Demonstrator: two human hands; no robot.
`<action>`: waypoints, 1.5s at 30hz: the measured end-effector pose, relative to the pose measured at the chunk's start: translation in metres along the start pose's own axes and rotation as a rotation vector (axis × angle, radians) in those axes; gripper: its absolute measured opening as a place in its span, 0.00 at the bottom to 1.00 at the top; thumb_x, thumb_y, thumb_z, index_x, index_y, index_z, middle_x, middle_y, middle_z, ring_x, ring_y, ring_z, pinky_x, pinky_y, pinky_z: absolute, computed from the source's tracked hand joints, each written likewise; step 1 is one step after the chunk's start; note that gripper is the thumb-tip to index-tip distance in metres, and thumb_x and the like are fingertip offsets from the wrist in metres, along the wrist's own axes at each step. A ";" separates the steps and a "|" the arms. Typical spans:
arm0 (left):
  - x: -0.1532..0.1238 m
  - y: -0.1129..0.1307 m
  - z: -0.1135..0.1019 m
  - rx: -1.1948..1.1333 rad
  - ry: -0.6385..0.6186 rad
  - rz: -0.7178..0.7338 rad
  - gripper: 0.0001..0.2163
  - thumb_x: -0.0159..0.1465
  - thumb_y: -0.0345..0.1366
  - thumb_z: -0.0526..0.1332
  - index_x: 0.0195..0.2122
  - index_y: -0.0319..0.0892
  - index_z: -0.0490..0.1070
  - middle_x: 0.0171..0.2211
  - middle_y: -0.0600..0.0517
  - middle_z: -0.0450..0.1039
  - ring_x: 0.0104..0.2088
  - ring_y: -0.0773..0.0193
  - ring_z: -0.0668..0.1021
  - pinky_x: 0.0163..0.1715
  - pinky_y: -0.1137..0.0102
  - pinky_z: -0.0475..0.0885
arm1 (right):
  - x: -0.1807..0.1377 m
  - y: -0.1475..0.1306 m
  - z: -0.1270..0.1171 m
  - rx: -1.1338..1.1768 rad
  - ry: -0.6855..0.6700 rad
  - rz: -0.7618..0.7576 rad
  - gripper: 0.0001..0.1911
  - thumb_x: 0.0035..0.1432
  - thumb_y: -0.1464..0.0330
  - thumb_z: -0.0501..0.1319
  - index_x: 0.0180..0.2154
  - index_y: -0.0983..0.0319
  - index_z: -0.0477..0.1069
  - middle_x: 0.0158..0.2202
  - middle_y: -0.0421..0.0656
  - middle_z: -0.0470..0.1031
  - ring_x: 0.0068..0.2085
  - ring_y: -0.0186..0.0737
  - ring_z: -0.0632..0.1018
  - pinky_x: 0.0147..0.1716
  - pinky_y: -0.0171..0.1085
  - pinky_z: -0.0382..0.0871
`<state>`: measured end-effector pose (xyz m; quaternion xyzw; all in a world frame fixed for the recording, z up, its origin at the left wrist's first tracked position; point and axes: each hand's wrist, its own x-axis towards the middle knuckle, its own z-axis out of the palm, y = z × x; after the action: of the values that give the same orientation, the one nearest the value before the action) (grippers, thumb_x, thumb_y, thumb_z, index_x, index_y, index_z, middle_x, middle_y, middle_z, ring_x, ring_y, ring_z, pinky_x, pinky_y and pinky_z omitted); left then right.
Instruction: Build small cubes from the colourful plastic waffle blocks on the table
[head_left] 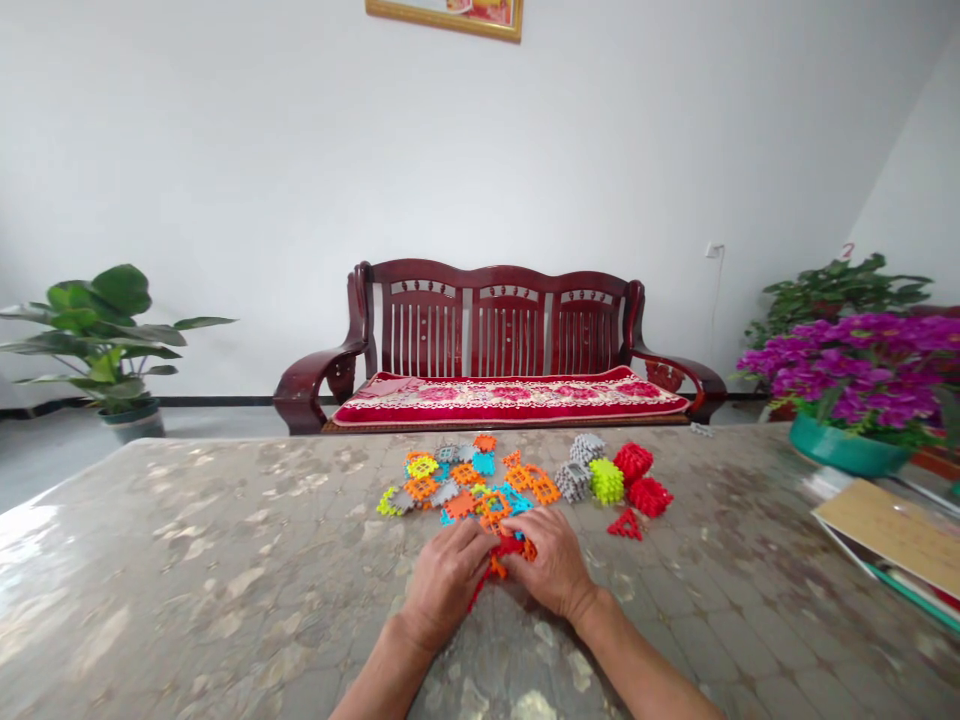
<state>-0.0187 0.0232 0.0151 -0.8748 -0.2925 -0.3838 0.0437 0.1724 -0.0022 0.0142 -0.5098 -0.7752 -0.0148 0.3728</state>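
My left hand (448,578) and my right hand (553,562) meet over the table, fingers closed around red and orange interlocking plastic tiles (510,546). A red edge pokes out below my left fingers, and an orange toothed bit shows between the hands. My fingers hide most of these pieces, so I cannot tell how they are joined. Just beyond lies a loose spread of flat toothed tiles (458,503) in orange, blue, grey and yellow-green. To the right stand grey stacks (574,482), a lime stack (606,481) and red stacks (649,497), with a red triangle tile (625,525) in front.
A patterned, glossy cover lies over the table (225,570). Purple flowers (862,365) in a teal pot (847,442) stand at the right, near papers and a brown envelope (892,530). Behind the table is a wooden bench (502,320); a potted plant (124,340) is at left.
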 end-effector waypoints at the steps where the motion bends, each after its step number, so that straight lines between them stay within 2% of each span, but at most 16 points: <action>1: 0.000 0.001 0.000 0.009 0.000 0.004 0.12 0.68 0.39 0.53 0.38 0.45 0.75 0.30 0.52 0.72 0.30 0.67 0.74 0.32 0.74 0.67 | 0.000 -0.002 0.000 0.003 -0.001 -0.003 0.19 0.57 0.51 0.61 0.42 0.57 0.75 0.38 0.43 0.79 0.41 0.43 0.75 0.44 0.41 0.64; 4: 0.000 0.001 -0.001 0.029 -0.006 0.012 0.11 0.68 0.40 0.53 0.37 0.44 0.75 0.30 0.51 0.72 0.30 0.67 0.72 0.32 0.73 0.66 | 0.000 -0.009 0.001 0.020 -0.007 -0.017 0.20 0.56 0.51 0.62 0.43 0.57 0.74 0.39 0.43 0.78 0.41 0.43 0.75 0.44 0.41 0.65; 9: -0.001 0.003 -0.001 0.050 0.018 0.028 0.12 0.69 0.39 0.52 0.36 0.44 0.75 0.29 0.51 0.70 0.29 0.67 0.71 0.31 0.73 0.65 | 0.001 -0.019 0.002 0.041 -0.027 0.018 0.16 0.60 0.53 0.59 0.42 0.57 0.74 0.39 0.43 0.78 0.41 0.42 0.75 0.43 0.41 0.65; 15: -0.001 0.002 -0.002 0.076 0.055 0.034 0.11 0.68 0.38 0.53 0.36 0.44 0.74 0.29 0.51 0.70 0.28 0.67 0.71 0.29 0.72 0.65 | 0.001 -0.017 -0.003 0.064 -0.053 0.058 0.16 0.61 0.54 0.58 0.44 0.56 0.74 0.41 0.43 0.78 0.42 0.43 0.75 0.44 0.41 0.65; 20: -0.002 0.001 -0.002 0.063 0.067 0.031 0.11 0.69 0.37 0.53 0.35 0.44 0.75 0.28 0.51 0.71 0.29 0.67 0.71 0.31 0.72 0.65 | 0.001 -0.018 0.000 0.177 -0.131 0.104 0.15 0.59 0.58 0.61 0.46 0.56 0.74 0.43 0.44 0.78 0.44 0.43 0.76 0.46 0.40 0.67; 23: -0.003 0.001 -0.001 0.064 0.069 0.030 0.11 0.68 0.36 0.53 0.35 0.44 0.75 0.28 0.52 0.71 0.29 0.67 0.71 0.30 0.72 0.65 | 0.002 -0.018 0.000 0.223 -0.135 0.102 0.15 0.61 0.58 0.59 0.46 0.56 0.74 0.43 0.44 0.78 0.45 0.43 0.77 0.46 0.40 0.68; 27: -0.002 0.002 -0.001 0.075 0.062 0.040 0.11 0.68 0.38 0.53 0.36 0.44 0.74 0.28 0.51 0.71 0.29 0.67 0.72 0.30 0.72 0.65 | 0.002 -0.018 -0.001 0.201 -0.099 0.088 0.15 0.62 0.57 0.58 0.45 0.57 0.74 0.42 0.44 0.79 0.43 0.42 0.77 0.45 0.40 0.68; 33: -0.001 0.003 -0.003 0.065 0.031 0.015 0.12 0.69 0.38 0.52 0.34 0.44 0.74 0.28 0.51 0.71 0.29 0.67 0.73 0.31 0.73 0.66 | 0.001 -0.015 0.005 0.156 -0.031 0.106 0.14 0.57 0.60 0.62 0.44 0.57 0.74 0.42 0.44 0.79 0.43 0.43 0.78 0.46 0.41 0.70; 37: -0.003 -0.002 0.002 0.046 0.031 -0.007 0.11 0.68 0.38 0.53 0.36 0.45 0.75 0.30 0.52 0.73 0.29 0.68 0.74 0.31 0.74 0.68 | 0.000 -0.012 0.006 0.154 -0.008 0.123 0.16 0.55 0.60 0.64 0.46 0.57 0.74 0.43 0.44 0.79 0.45 0.44 0.77 0.47 0.42 0.70; 45: -0.009 -0.017 0.007 -0.008 0.000 -0.232 0.09 0.66 0.34 0.55 0.35 0.46 0.75 0.30 0.53 0.74 0.32 0.68 0.77 0.34 0.75 0.69 | -0.001 0.003 0.001 0.098 0.102 0.188 0.16 0.57 0.64 0.61 0.47 0.57 0.73 0.46 0.46 0.78 0.47 0.46 0.77 0.49 0.46 0.70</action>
<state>-0.0286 0.0347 0.0012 -0.8350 -0.3904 -0.3877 -0.0047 0.1742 -0.0014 0.0117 -0.5602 -0.7036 0.0322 0.4360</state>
